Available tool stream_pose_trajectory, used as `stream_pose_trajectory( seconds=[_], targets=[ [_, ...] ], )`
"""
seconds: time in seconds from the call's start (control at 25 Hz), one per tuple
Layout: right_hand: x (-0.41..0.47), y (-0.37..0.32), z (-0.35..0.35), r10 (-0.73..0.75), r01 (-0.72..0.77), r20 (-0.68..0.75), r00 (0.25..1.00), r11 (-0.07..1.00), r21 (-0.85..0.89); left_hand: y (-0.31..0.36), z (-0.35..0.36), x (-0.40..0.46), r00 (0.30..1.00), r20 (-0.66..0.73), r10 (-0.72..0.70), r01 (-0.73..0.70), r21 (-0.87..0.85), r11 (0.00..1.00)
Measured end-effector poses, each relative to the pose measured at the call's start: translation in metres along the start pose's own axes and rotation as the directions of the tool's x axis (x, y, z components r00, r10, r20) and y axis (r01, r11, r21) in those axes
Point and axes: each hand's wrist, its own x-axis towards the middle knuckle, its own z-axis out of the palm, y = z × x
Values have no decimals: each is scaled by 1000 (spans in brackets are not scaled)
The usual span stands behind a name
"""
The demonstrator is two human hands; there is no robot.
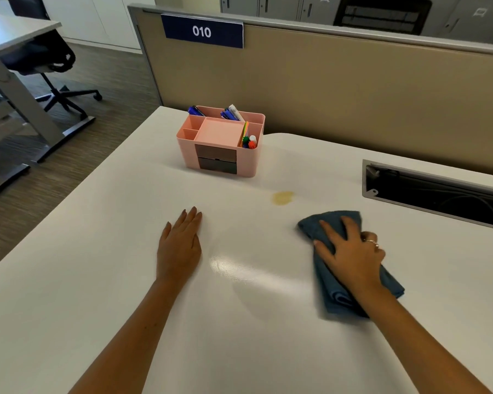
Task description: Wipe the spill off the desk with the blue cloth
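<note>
Right hand (350,251) on one blue cloth (329,282)

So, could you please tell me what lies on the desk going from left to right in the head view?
Left hand flat on the desk → pink organizer → yellowish spill → right hand pressing the blue cloth → open cable tray.

A tan partition (353,89) bearing a sign (202,31) reading 010 stands beside striped carpet (103,89) and a black office chair (49,61).
</note>
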Motion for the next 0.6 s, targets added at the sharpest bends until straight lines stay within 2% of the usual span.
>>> stream_pose_trajectory(
  seconds=[0.04, 0.12, 0.28, 0.4, 0.48, 0.6],
  targets=[
    [9, 0, 0, 63, -63, 19, 998, 998, 5, 1, 0, 0, 1000, 1, 4, -4, 12, 1000],
    [15, -17, 2, 85, -84, 35, 996, 996, -15, 1, 1, 0, 1000, -2, 9, -9, 22, 1000],
    [-10, -102, 10, -133, 133, 1, 991, 990, 38, -2, 2, 2, 1000, -7, 10, -10, -6, 1000],
    [-54, -149, 8, -338, 339, -29, 941, 939, 49, -6, 1, 2, 1000, -13, 11, -12, -60, 998],
    [-77, -146, 8, -437, 437, -17, 899, 898, 42, -6, 1, 2, 1000, -14, 26, -26, -52, 998],
    [-78, -107, 5, -444, 443, -6, 896, 893, 71, -5, 0, 1, 1000, -19, 9, -10, -9, 1000]
  ],
)
